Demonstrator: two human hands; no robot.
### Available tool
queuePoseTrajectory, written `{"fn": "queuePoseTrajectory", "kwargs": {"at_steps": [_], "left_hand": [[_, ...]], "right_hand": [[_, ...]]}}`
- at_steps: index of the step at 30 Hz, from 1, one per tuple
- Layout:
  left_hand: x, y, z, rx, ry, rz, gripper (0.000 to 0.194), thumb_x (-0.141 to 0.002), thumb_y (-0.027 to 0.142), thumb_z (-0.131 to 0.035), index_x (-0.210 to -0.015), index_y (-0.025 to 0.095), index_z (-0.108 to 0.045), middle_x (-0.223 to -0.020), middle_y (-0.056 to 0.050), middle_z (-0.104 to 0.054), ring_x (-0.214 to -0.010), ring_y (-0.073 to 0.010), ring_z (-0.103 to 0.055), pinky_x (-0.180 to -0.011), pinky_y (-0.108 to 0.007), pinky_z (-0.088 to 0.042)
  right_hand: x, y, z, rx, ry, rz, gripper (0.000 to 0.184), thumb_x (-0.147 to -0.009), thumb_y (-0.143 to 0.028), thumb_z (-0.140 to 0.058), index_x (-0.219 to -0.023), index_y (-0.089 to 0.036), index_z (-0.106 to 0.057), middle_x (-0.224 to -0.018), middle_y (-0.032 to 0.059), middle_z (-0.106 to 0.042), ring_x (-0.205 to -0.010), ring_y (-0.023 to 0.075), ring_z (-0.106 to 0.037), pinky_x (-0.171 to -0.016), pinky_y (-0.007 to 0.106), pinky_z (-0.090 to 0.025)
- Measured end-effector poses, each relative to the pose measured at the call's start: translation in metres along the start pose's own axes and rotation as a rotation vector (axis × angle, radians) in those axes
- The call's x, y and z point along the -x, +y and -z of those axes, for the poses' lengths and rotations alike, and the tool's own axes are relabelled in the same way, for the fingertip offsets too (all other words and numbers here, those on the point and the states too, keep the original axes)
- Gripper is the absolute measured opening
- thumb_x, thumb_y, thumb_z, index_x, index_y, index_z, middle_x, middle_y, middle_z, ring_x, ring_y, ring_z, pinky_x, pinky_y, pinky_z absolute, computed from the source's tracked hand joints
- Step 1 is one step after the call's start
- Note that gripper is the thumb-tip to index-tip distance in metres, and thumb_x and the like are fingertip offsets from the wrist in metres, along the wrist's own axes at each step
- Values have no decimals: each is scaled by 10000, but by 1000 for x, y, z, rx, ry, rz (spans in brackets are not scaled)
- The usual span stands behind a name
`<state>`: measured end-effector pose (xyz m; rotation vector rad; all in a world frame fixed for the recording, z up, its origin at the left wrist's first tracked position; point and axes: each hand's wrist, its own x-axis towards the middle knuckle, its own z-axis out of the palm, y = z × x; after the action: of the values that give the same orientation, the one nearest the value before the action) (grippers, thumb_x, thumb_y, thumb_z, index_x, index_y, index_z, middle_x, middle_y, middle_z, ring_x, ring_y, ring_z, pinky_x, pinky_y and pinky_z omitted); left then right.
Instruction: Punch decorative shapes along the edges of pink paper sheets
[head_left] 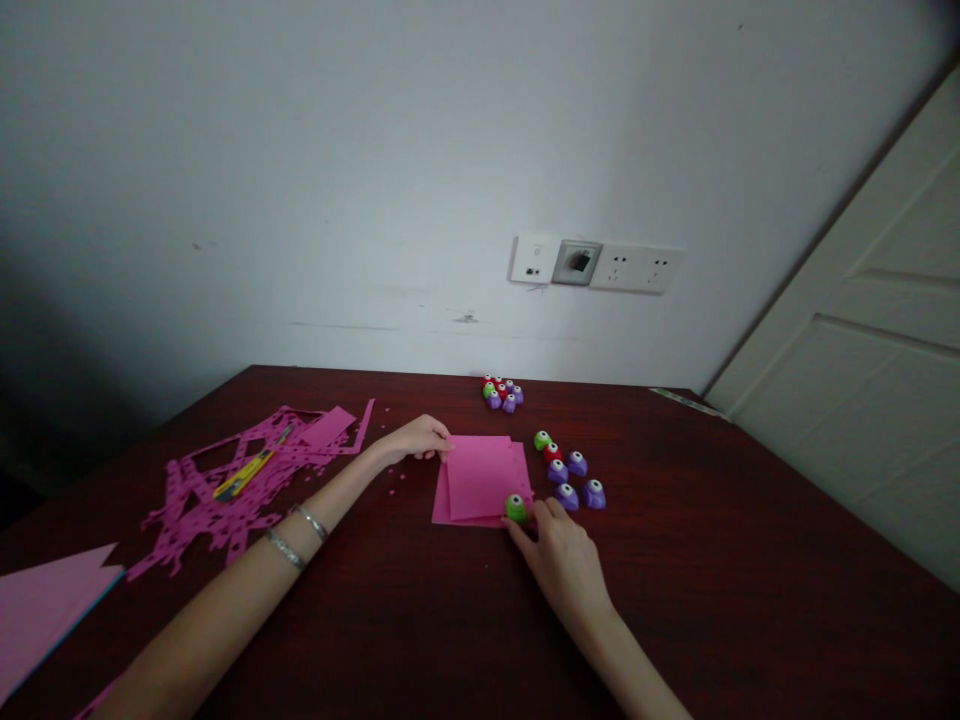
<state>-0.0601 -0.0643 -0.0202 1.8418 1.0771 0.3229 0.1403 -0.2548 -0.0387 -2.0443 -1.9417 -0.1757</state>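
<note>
Square sheets of pink paper (480, 475) lie in a loose stack on the dark table before me. At the stack's upper left edge, my left hand (421, 438) pinches the paper between thumb and fingers. A small green paper punch (515, 508) with an eye-like button sits at the lower right corner of the sheets. Closed around its side is my right hand (562, 555), thumb in front and fingers behind. Whether the paper's corner is inside the punch cannot be made out. Just right of the sheets stand several more punches, among them a purple one (594, 494) and a red one (553, 453).
Pink paper scraps (202, 500) full of holes are heaped at the left, with a yellow box cutter (244, 475) on top. Larger pink sheets (52, 605) lie near left. Another punch cluster (502, 393) stands by the wall. A ruler-like strip (688, 402) lies at the back right.
</note>
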Motion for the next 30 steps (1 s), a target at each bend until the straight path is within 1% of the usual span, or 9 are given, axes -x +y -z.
{"fn": "queuePoseTrajectory", "kwargs": {"at_steps": [2,5,7,10,13,18,23,26,30], "left_hand": [[-1,-2,0,-151,85,-16,214,-682,348,-588,-738,144,-619,-599,-27,-615,-474,-100,-467,-466,-221,-298],[1,1,-1,-419,342,-56,209,-676,361,-614,-759,169,-597,-649,-32,-599,-619,-158,-529,-574,-250,-347],[6,9,-5,-539,407,-154,189,-676,360,-621,-729,181,-595,-721,-48,-588,-715,-187,-526,-621,-263,-349],[14,24,-17,-612,263,-366,202,-691,377,-615,-737,180,-617,-794,-70,-566,-810,-215,-501,-681,-279,-353],[22,36,-30,-663,103,-451,296,-700,437,-605,-826,171,-636,-865,-84,-546,-856,-230,-472,-727,-299,-358],[27,38,-40,-693,-48,-399,459,-688,533,-587,-954,160,-607,-947,-88,-500,-920,-235,-438,-781,-311,-366],[28,36,-43,-714,-72,-350,609,-635,608,-587,-1041,156,-557,-1031,-115,-482,-975,-272,-423,-818,-346,-363],[30,38,-48,-710,-91,-364,721,-626,607,-590,-1180,158,-483,-1168,-143,-455,-1066,-302,-397,-881,-374,-336],[33,42,-55,-703,-168,-392,853,-652,598,-574,-1332,149,-322,-1342,-167,-346,-1207,-322,-310,-954,-390,-291]], "right_hand": [[0,1,1,-29,-5,-10,235,-828,-405,-523,-784,-176,-546,-794,47,-581,-624,176,-611,-459,236,-318],[0,6,4,-104,-34,-24,246,-789,-425,-568,-779,-180,-546,-811,44,-582,-648,179,-607,-492,239,-349],[0,13,8,-172,-74,-40,217,-771,-395,-592,-747,-184,-547,-800,36,-581,-644,171,-597,-518,242,-365],[-2,26,16,-320,-121,-45,145,-751,-323,-610,-730,-186,-568,-759,18,-580,-636,154,-575,-559,245,-385],[-6,34,22,-473,-154,-4,88,-738,-263,-605,-767,-179,-601,-719,9,-584,-641,148,-551,-582,244,-394],[-19,35,26,-551,-207,154,160,-741,-193,-570,-889,-163,-622,-774,23,-587,-678,147,-531,-601,243,-397],[-35,40,18,-556,-280,245,332,-692,-177,-633,-1022,-169,-597,-867,23,-558,-715,136,-526,-639,238,-413],[-40,41,13,-549,-311,265,284,-695,-178,-633,-979,-173,-620,-819,8,-544,-686,128,-515,-616,232,-406],[-37,43,8,-567,-308,261,246,-721,-229,-627,-962,-181,-630,-838,14,-551,-716,137,-519,-646,244,-406]]}}
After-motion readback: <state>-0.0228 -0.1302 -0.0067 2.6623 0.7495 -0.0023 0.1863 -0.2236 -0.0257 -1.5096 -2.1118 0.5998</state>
